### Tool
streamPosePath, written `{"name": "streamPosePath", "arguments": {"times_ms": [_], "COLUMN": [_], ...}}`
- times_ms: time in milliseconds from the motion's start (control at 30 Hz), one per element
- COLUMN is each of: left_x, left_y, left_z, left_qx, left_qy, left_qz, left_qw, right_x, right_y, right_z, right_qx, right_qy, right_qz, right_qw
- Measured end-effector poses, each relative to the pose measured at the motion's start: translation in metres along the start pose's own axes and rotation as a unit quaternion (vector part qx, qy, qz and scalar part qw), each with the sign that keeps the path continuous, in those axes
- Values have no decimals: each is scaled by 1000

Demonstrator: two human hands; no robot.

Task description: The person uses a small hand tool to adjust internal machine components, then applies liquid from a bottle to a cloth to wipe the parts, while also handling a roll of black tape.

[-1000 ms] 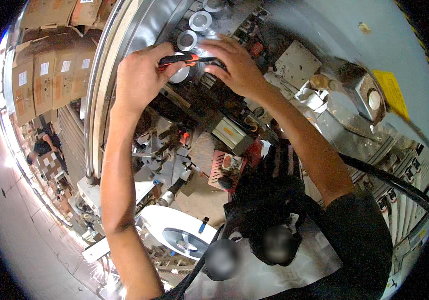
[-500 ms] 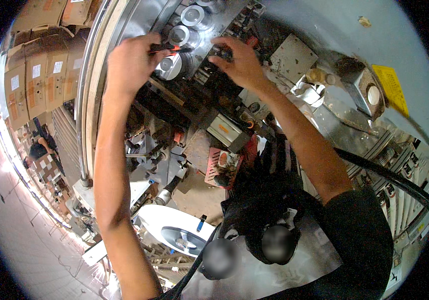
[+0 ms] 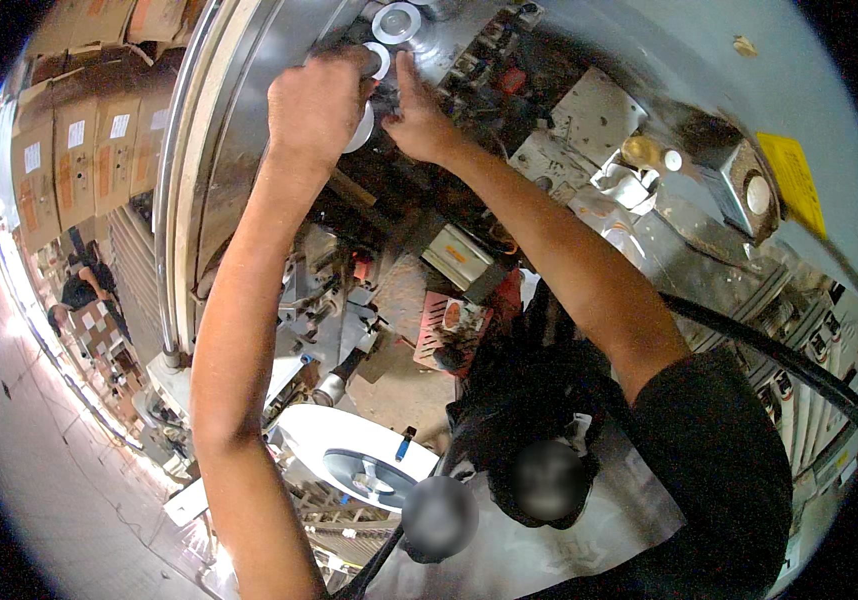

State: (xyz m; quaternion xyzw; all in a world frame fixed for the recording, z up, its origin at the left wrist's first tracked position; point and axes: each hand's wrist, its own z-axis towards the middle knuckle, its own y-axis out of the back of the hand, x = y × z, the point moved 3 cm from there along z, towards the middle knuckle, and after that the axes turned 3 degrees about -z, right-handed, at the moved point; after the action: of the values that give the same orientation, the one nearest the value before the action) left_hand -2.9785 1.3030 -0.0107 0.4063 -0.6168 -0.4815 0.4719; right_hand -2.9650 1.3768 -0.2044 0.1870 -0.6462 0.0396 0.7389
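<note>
At the top of the machine, my left hand (image 3: 314, 110) is closed. A little red shows at its fingers, from a small red-and-black hand tool (image 3: 367, 88) mostly hidden by the hand. Facing it, my right hand (image 3: 424, 125) has its index finger stretched up and its thumb apart, with nothing visible in it. Between and around the fingers are round metal rollers with pale ring-shaped ends: an upper roller (image 3: 396, 22), a middle roller (image 3: 379, 62) partly behind the left fingers, and a lower roller (image 3: 360, 130) half covered by the left hand.
Below the hands lie dark machine parts, a pale metal box (image 3: 457, 256) and a red slotted part (image 3: 446, 330). A white reel (image 3: 349, 455) stands nearer me. A black hose (image 3: 769, 350) runs at right. Cardboard boxes (image 3: 74, 150) are stacked at left, with another person (image 3: 84, 285) beyond.
Both hands have moved closer together over the rollers, the left going right and the right going up and left. The red-and-black tool, plainer before, is now mostly hidden.
</note>
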Motion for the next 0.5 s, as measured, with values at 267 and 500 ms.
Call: {"name": "streamPosePath", "arguments": {"times_ms": [267, 500], "left_x": [16, 11], "left_y": [-7, -9], "left_z": [-15, -7], "left_qx": [-11, -5], "left_qy": [-9, 3], "left_qz": [-30, -38], "left_qw": [999, 999], "right_x": [29, 4], "right_y": [62, -1], "right_z": [-17, 8], "right_qx": [131, 14], "right_qy": [-87, -82], "right_qz": [-17, -79], "right_qw": [987, 993]}}
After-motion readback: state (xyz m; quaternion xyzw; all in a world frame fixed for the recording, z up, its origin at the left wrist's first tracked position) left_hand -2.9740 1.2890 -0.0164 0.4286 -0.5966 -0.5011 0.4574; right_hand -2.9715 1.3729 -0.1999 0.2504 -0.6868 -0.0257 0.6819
